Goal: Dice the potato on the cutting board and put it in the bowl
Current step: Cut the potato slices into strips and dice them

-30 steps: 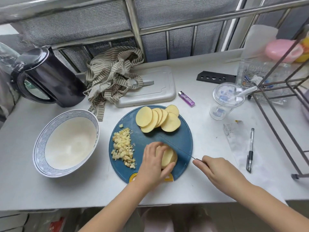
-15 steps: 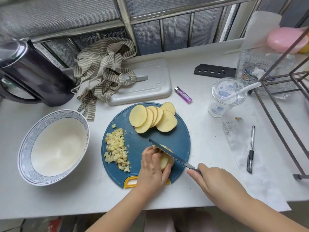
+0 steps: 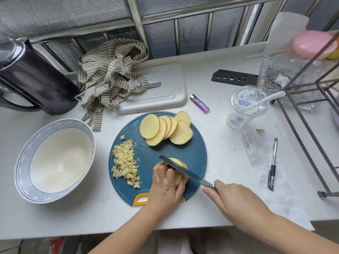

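A round blue cutting board (image 3: 194, 154) lies on the white counter. Several potato slices (image 3: 165, 130) fan out at its far side and a heap of small potato dice (image 3: 126, 163) sits at its left. My left hand (image 3: 166, 186) grips a short stack of potato slices (image 3: 178, 174) near the board's front. My right hand (image 3: 236, 200) holds a knife (image 3: 185, 172) by the handle, its dark blade lying across the top of that stack, tip pointing left. The white bowl (image 3: 27, 156) with a blue patterned rim stands empty left of the board.
A black kettle (image 3: 31, 79) and a striped cloth (image 3: 111, 77) sit at the back left, beside a grey tray (image 3: 165, 92). A purple lighter (image 3: 200, 103), plastic cup (image 3: 245, 107), pen (image 3: 272, 164) and metal rack (image 3: 310, 114) lie to the right.
The knife blade swung from the board's right side onto the potato stack and now sits a little further across it. My left hand kept holding the stack.
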